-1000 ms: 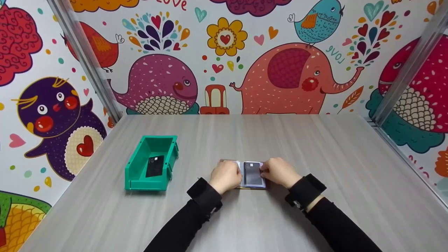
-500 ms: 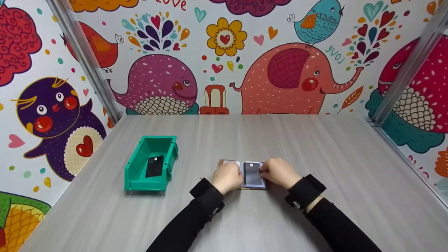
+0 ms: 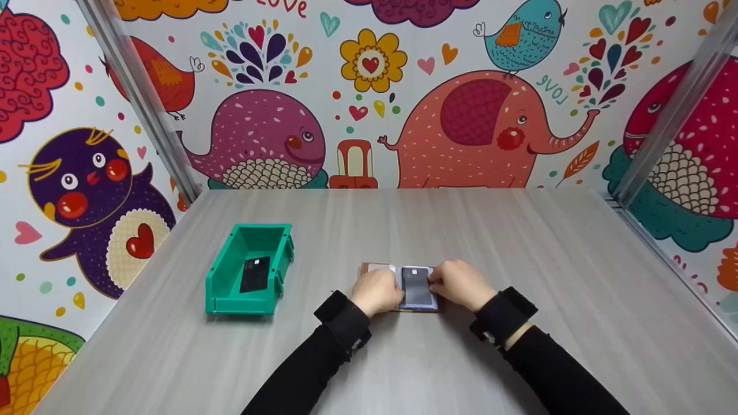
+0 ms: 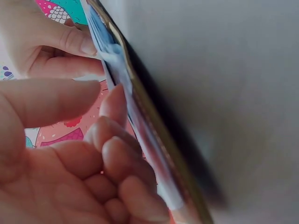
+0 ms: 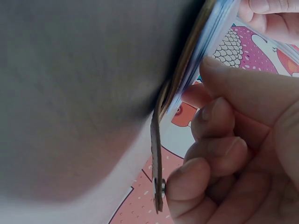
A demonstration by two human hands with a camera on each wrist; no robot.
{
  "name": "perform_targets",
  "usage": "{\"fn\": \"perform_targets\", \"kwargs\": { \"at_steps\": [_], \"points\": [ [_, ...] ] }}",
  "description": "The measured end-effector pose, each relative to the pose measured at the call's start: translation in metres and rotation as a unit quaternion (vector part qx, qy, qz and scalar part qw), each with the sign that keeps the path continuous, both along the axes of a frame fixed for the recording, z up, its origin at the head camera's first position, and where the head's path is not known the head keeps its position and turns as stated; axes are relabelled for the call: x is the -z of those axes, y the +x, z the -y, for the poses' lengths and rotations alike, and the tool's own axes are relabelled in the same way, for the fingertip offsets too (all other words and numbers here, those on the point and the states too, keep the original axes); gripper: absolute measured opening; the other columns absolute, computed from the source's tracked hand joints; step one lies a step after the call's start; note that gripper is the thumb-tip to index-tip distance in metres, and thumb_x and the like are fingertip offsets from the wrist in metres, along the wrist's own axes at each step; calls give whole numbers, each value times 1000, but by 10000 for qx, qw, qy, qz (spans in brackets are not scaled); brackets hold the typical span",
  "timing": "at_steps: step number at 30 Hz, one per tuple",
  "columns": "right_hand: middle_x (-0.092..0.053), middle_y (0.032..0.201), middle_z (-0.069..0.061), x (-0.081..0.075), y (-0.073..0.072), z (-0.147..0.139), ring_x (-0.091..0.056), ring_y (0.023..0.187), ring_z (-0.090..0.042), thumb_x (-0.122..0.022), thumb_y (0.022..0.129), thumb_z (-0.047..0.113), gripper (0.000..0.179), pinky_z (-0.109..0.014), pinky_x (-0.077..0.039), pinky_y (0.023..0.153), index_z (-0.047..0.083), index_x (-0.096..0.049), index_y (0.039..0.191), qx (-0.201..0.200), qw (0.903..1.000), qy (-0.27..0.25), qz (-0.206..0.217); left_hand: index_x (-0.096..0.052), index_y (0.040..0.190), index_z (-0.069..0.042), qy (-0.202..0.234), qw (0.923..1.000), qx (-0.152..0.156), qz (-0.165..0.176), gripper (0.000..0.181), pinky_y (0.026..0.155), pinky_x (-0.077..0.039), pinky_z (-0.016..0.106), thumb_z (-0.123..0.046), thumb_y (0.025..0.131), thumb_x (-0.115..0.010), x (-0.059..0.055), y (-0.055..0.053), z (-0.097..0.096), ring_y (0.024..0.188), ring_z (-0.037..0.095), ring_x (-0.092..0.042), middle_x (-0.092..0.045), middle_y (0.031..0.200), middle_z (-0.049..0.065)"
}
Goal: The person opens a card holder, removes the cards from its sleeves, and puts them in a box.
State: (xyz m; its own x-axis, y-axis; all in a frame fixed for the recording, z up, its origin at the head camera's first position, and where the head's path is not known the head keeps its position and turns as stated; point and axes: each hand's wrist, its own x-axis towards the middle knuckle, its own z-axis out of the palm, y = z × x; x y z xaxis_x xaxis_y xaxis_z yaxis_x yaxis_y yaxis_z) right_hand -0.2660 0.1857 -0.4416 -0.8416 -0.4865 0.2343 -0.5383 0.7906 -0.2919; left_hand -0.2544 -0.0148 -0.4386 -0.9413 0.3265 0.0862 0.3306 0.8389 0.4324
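A brown card holder (image 3: pixel 365 268) lies spread on the table with its clear sleeves showing. A dark card (image 3: pixel 418 287) with a pale chip sits on its right half and seems to be in a sleeve. My left hand (image 3: pixel 377 290) is over the left half, fingers curled, fingertips by the card's left edge. In the left wrist view its thumb and index finger come close at the sleeves' edge; whether they pinch anything is unclear. My right hand (image 3: pixel 463 283) pinches the right edge of the sleeves between thumb and index finger.
To the left stands a green bin (image 3: pixel 239 305) with a black card (image 3: pixel 255 274) inside, leaning on its right wall. The wood-grain table (image 3: pixel 519 230) runs back to printed wall panels. In the right wrist view a strap (image 5: pixel 157 163) with a metal snap hangs from the card holder.
My left hand has slid slightly right, onto the card's left edge, and more of the holder's left half shows. My right hand stays in place.
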Motion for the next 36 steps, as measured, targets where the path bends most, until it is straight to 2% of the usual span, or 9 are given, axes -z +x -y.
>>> {"fn": "perform_targets", "kwargs": {
  "at_steps": [7,11,14,20,27,36],
  "points": [
    [-59,65,2,1,0,-1,-48,58,-14,-78,78,2,19,-35,-45,56,11,-66,67,38,10000,17,9,-44,55,-15,-90,9999,-4,92,30,60,-47,39,-12,75,-66,1,-2,-2,59,19,-49,-57,66,4],
    [-64,68,1,1,-1,-1,-52,60,-14,-79,78,3,12,-35,-47,57,9,-71,72,27,10000,45,-15,-56,64,-9,-226,9997,29,47,18,68,-50,41,-15,77,-68,2,-3,-4,67,23,-59,-66,77,9],
    [-66,71,0,2,-1,-2,-54,61,-14,-79,78,3,9,-36,-48,58,8,-72,75,12,10000,80,-11,-61,70,-7,-309,9995,26,82,17,73,-51,41,-18,79,-70,2,-3,-5,75,26,-64,-69,83,11],
    [-66,71,0,1,0,-1,-55,61,-14,-79,78,3,9,-36,-48,58,9,-73,74,25,10000,43,-18,-64,72,-5,-417,9990,-15,160,19,75,-51,41,-21,80,-72,2,-4,-7,77,27,-65,-69,85,11],
    [-71,76,-2,1,-1,0,-63,66,-17,-81,76,3,6,-37,-51,62,7,-78,79,183,9998,-96,17,-66,75,-3,-509,9985,33,223,21,75,-51,41,-22,82,-72,2,-5,-7,79,28,-66,-70,87,12],
    [-70,74,-2,2,-1,0,-61,64,-18,-82,75,5,7,-38,-51,61,9,-77,75,260,9997,-4,23,-69,82,-1,-424,9986,62,324,22,77,-51,41,-23,82,-72,2,-6,-7,82,29,-66,-70,91,13]
  ]
}}
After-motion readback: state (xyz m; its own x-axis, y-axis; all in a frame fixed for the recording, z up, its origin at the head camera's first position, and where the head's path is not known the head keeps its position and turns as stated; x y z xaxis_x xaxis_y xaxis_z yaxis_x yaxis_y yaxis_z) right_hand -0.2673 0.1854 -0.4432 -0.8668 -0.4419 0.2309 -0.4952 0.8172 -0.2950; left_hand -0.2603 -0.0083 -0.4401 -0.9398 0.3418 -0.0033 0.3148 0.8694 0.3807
